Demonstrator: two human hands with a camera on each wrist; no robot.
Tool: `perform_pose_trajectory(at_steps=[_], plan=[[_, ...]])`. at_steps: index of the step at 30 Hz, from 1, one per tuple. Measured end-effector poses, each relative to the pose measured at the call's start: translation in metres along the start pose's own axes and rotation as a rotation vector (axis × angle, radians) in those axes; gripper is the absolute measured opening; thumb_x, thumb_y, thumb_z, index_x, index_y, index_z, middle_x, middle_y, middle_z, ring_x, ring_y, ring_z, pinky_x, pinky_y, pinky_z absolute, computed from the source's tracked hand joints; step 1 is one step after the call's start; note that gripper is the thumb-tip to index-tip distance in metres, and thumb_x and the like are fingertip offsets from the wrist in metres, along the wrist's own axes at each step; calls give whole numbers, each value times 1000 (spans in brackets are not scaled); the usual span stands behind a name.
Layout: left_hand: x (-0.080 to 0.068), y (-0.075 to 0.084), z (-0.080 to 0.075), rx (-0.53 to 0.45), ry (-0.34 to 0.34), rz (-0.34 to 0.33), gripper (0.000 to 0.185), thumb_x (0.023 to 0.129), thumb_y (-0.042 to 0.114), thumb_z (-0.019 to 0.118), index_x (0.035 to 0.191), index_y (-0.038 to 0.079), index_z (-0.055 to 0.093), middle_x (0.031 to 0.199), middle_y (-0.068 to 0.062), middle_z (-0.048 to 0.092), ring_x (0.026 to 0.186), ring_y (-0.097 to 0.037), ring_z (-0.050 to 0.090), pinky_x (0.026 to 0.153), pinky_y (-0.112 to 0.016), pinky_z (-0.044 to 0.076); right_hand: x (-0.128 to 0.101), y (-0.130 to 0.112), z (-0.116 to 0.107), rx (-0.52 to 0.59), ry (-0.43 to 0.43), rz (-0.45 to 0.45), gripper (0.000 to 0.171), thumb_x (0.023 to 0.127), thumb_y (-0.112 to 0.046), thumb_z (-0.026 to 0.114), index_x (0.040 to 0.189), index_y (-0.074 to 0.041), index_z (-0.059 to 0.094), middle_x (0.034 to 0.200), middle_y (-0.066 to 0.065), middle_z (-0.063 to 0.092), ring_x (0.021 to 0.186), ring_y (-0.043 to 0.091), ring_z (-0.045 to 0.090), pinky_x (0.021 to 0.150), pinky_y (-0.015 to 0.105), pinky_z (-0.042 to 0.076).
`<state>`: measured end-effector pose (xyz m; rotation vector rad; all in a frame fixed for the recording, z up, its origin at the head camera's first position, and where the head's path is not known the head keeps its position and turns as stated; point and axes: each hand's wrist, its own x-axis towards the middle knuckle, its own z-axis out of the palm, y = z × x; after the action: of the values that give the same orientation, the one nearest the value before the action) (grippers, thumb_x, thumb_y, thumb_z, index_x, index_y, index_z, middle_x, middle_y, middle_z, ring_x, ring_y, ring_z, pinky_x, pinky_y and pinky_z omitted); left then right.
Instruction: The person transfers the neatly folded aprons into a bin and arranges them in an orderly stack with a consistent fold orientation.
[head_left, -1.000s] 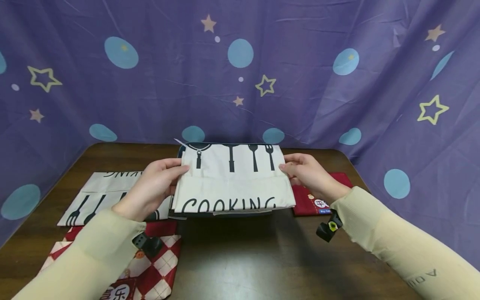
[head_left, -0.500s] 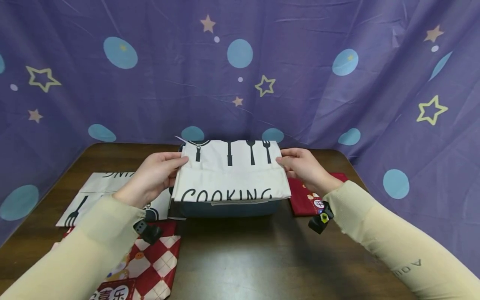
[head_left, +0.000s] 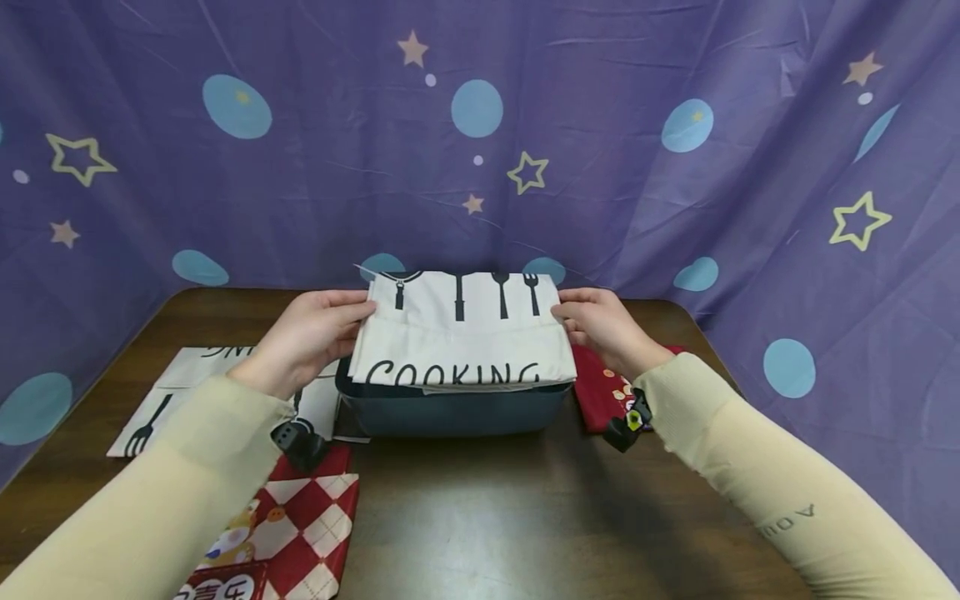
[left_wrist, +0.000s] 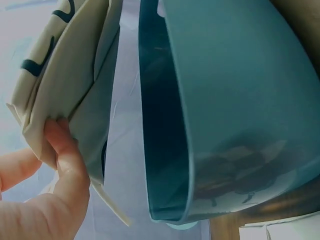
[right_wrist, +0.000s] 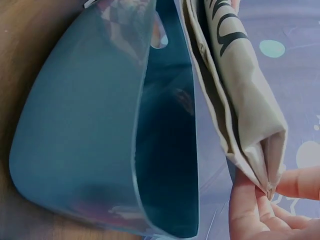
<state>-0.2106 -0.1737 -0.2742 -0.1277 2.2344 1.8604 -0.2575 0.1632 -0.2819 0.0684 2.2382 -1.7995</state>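
At the lower left of the head view, a red-and-white checked cloth (head_left: 300, 521) is being shown lying on the dark wooden table (head_left: 480, 517), with a flat white cloth printed with black cutlery (head_left: 217, 392) just above it. Left of centre, the left edge of a folded white cloth printed with black utensils and the word COOKING (head_left: 457, 342) is being pinched by the left hand (head_left: 303, 337). The folded cloth is being held level, just over the open top of a dark blue plastic bin (head_left: 450, 408) at the centre of the frame. Its right edge is being pinched by the right hand (head_left: 600, 329). A folded red cloth (head_left: 603, 396) is lying right of the bin.
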Motion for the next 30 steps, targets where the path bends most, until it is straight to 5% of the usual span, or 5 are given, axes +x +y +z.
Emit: perform_pose_trajectory(at_steps=[9, 16, 22, 30], plan=[[4, 0, -2, -35, 9, -3, 63, 103, 28, 52, 156, 7, 26, 156, -11, 36, 112, -10, 55, 83, -13, 54, 5, 1, 4, 80, 10, -5, 50, 100, -12, 53, 145, 3, 40, 112, 7, 56, 72, 8, 59, 71, 17, 55], [4, -1, 1, -89, 1, -33, 62, 106, 25, 44, 158, 6, 17, 164, -11, 21, 146, -28, 31, 117, -39, 36, 8, 6, 9, 168, 14, -1, 48, 98, -8, 53, 143, 4, 43, 101, 3, 58, 68, 7, 58, 68, 17, 54], [5, -3, 3, -123, -16, -16, 60, 107, 21, 40, 158, 3, 14, 166, -13, 8, 152, -34, 12, 122, -49, 21, 8, 7, 12, 202, 20, 16, 45, 99, -8, 53, 142, 3, 45, 104, 3, 58, 69, 8, 59, 67, 16, 53], [6, -2, 5, -123, 0, -28, 59, 107, 21, 41, 158, 5, 17, 166, -11, 9, 153, -32, 12, 123, -48, 20, 11, 9, 15, 197, 15, 24, 45, 99, -8, 53, 142, 3, 45, 104, 3, 58, 69, 7, 58, 67, 16, 52]])
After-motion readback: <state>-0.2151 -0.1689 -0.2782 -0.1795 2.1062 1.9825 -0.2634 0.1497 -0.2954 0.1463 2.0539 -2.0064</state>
